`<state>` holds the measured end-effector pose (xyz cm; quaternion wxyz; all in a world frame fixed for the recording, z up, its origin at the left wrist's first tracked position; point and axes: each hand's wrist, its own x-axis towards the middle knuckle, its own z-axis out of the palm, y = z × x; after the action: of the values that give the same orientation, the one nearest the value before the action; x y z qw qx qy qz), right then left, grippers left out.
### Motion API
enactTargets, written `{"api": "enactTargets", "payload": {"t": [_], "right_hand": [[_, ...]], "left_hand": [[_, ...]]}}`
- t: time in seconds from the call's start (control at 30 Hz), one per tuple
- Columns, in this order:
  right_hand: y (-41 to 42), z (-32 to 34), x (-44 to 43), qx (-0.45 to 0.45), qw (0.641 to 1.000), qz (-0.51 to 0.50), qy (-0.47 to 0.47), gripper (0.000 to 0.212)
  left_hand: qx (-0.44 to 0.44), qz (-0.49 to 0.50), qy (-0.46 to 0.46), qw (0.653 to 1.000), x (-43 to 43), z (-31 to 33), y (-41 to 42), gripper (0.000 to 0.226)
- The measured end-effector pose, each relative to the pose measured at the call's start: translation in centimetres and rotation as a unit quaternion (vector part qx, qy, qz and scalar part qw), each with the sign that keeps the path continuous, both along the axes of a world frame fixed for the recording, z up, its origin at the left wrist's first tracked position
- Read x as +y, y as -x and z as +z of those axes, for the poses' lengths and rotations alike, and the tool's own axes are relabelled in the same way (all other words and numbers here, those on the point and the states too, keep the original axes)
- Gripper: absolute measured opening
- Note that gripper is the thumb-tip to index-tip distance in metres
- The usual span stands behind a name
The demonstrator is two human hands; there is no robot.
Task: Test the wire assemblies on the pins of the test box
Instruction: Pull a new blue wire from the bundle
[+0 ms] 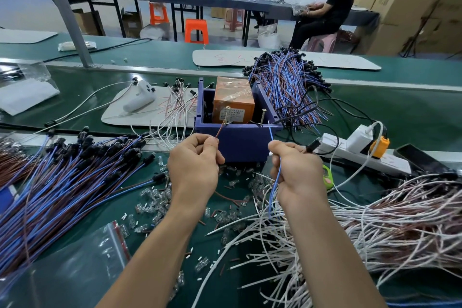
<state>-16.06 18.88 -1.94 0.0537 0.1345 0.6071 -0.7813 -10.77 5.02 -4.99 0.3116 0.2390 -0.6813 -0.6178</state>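
Note:
The test box (237, 140) is a blue plastic bin with an orange unit (233, 100) inside and two screw pins, the left pin (227, 115) and the right pin (262, 116), on its front rim. My left hand (195, 162) pinches a brown wire (220, 130) whose tip reaches the left pin. In my right hand (297, 170) a blue wire (271, 134) is pinched, its tip just right of the right pin. The rest of this blue wire hangs below my right hand.
A pile of blue and brown wire assemblies (62, 182) lies at left, another heap (285, 85) behind the box. White and brown wires (375, 220) sprawl at right. Small clear bulbs (152, 195) litter the green mat. A white power strip (362, 155) sits right of the box.

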Motion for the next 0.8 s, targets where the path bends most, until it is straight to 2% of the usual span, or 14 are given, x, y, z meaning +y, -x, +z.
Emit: {"api": "enactTargets", "payload": {"t": [0.53, 0.67, 0.73, 0.8], "right_hand": [[0.4, 0.1, -0.3, 0.018, 0.999, 0.014, -0.031, 0.026], [-0.2, 0.0, 0.7, 0.010, 1.000, -0.004, 0.027, 0.029], [-0.9, 0.0, 1.4, 0.009, 0.998, 0.020, 0.056, 0.031], [-1.8, 0.2, 1.9, 0.017, 0.995, 0.088, 0.045, 0.029]], "left_hand": [[-0.019, 0.003, 0.006, 1.000, -0.1, 0.2, -0.2, 0.024], [0.013, 0.031, -0.068, 0.997, 0.1, 0.5, -0.6, 0.023], [0.024, 0.040, -0.106, 0.993, 0.3, 0.9, -0.9, 0.022], [0.007, 0.060, -0.086, 0.994, 0.6, 1.1, -1.2, 0.019]]}}
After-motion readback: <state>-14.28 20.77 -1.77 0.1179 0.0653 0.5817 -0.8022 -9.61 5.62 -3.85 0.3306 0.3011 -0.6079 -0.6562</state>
